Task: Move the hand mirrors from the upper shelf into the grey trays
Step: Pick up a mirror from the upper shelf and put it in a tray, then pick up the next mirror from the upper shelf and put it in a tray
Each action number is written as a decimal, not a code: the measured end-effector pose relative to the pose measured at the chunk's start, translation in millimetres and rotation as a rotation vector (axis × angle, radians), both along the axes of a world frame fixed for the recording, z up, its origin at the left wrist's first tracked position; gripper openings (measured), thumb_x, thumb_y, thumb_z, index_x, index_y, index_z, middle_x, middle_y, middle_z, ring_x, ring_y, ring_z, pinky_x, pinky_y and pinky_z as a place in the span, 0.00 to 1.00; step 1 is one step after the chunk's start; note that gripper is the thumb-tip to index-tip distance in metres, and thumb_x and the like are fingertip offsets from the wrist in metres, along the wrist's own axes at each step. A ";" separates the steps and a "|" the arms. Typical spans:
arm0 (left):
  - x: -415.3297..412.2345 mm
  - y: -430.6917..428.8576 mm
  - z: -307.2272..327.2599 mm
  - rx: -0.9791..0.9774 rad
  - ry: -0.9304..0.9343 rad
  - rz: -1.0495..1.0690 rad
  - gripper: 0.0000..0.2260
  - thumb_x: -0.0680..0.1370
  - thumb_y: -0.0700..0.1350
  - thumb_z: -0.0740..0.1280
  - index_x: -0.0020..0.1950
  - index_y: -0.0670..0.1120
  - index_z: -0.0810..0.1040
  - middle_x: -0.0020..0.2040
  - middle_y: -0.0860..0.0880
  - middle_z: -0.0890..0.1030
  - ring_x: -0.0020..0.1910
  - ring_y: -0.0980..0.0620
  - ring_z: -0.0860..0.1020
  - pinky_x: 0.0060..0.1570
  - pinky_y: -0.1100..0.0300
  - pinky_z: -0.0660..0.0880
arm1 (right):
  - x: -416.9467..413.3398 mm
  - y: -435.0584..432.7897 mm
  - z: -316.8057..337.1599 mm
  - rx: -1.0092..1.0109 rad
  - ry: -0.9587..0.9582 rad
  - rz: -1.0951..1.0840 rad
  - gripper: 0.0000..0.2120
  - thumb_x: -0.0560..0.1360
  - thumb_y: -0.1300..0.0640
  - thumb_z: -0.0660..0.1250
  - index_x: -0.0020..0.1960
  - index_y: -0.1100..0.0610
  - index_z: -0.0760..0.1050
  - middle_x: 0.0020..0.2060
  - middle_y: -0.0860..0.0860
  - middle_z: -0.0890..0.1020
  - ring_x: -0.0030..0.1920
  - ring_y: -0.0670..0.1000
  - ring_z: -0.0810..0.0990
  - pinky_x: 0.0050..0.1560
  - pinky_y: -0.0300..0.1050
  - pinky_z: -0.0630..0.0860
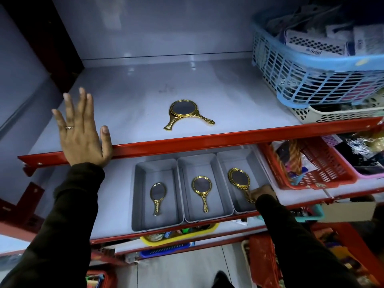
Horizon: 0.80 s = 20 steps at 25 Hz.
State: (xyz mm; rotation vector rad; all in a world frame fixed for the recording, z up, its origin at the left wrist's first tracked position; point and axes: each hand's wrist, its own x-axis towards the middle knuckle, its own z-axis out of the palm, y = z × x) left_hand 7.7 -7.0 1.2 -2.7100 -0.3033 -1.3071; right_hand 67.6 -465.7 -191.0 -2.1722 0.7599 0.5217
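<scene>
Two stacked gold hand mirrors [184, 113] with ornate frames lie on the upper shelf [207, 140]. Each grey tray [137, 196] below holds one. Right hand [262, 192] pinches the right tray's mirror [239, 179] handle; left hand [83, 129] rests spread flat.

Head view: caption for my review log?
Right hand lowers stacked gold mirrors into right grey tray; two mirrors remain above.

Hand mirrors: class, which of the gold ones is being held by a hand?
The hand mirror in the rightmost grey tray: the right hand pinches its handle. The others lie untouched, two in trays and the rest stacked on the upper shelf.
</scene>
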 end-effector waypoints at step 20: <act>-5.5 0.7 4.0 -0.031 0.046 0.012 0.30 0.78 0.52 0.47 0.79 0.41 0.55 0.80 0.45 0.55 0.80 0.43 0.51 0.78 0.50 0.41 | 31.4 147.8 250.2 -0.043 -0.826 0.462 0.08 0.71 0.55 0.75 0.47 0.57 0.86 0.43 0.53 0.87 0.42 0.51 0.84 0.46 0.50 0.84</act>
